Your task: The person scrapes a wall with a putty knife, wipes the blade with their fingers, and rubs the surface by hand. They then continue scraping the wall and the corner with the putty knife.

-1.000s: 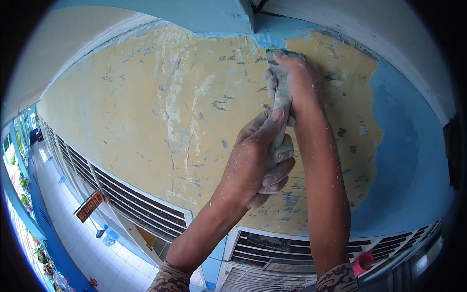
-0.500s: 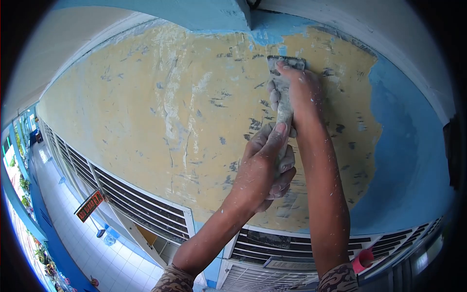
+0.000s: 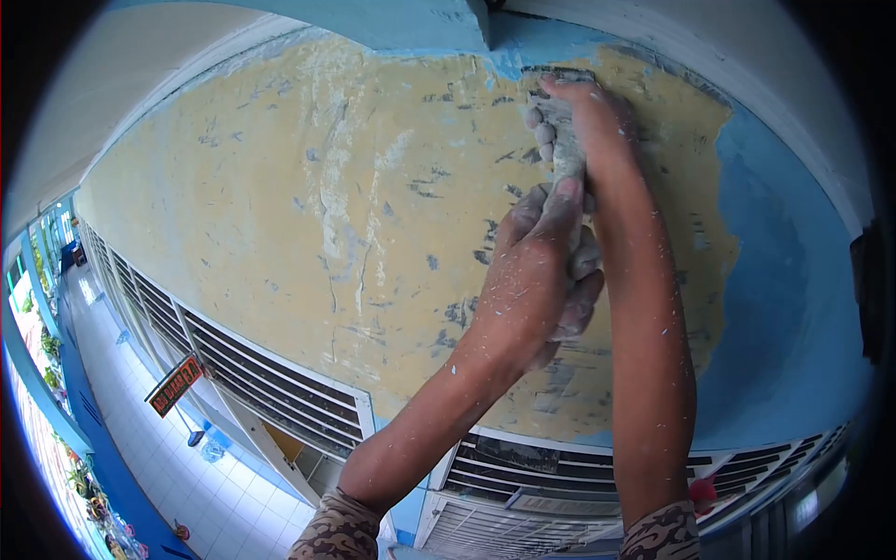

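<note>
A dust-coated paint scraper (image 3: 566, 140) lies against the wall, its wide blade touching the lower edge of the blue paint near the beam. My left hand (image 3: 537, 266) is wrapped round the scraper's handle, thumb on top. Higher up, my right hand (image 3: 597, 112) grips the neck and blade, with the thumb pressed near the blade's edge. Pale dust covers the fingers, and paint flakes cling to both forearms. Around the hands the wall (image 3: 271, 205) shows bare yellowish surface with grey scuffs and white streaks; blue paint (image 3: 775, 280) covers its right side.
A blue beam (image 3: 420, 28) juts out above. White louvred vents (image 3: 271, 350) run below the wall patch. At left, a hanging sign (image 3: 175, 385) sticks out over a tiled walkway (image 3: 168, 467). A reddish object (image 3: 702, 492) is at lower right.
Both hands have pushed the scraper upward and slightly right, so its blade has gone from the yellowish area to the blue paint's edge. The grip looks the same.
</note>
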{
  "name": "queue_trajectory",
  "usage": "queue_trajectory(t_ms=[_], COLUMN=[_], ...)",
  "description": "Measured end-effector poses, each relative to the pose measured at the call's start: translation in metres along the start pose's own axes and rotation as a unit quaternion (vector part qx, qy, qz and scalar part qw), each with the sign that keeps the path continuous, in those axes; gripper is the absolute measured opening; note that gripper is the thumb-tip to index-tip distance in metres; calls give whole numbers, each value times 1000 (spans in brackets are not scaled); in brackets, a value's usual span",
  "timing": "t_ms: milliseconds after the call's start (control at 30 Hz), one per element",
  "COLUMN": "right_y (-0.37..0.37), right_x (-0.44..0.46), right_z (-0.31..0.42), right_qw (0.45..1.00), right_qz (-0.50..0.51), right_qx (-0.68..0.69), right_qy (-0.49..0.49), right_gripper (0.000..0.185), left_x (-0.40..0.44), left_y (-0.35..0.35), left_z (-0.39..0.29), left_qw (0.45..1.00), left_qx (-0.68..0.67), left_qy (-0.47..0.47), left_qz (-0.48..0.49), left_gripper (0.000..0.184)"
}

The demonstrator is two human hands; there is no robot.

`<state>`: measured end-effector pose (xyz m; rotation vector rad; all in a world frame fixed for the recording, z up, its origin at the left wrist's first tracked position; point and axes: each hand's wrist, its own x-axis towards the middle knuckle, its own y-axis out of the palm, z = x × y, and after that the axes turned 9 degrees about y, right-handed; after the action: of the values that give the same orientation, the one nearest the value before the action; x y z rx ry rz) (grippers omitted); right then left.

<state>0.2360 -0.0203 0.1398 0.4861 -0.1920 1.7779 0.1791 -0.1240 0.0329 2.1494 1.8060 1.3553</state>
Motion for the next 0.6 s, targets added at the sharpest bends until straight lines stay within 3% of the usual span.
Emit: queue_trajectory(t_ms=[133,300,433,567,600], right_y=[3,3,9,22,22], right_x=[3,16,-3,46,52], right_z=[-5,9,-6,26,35], right_qw=[999,998,999,996,998], right_qz=[21,60,13,54,59], right_qx=[26,25,11,16,-14], right_qy=[-42,-18,-28,-71,-24], right_gripper=[16,13,19,21,22], left_x=[-1,6,1,38,39], left_y=[-8,4,-7,-11,-9], left_z=[4,-5,2,-23,-32], left_qw=[1000,1000,999,997,997], left_qx=[-9,-3,-3,-1,-29], left_qy=[25,18,35,71,60], left_qz=[7,-8,-7,28,46], left_gripper=[30,29,28,27,27])
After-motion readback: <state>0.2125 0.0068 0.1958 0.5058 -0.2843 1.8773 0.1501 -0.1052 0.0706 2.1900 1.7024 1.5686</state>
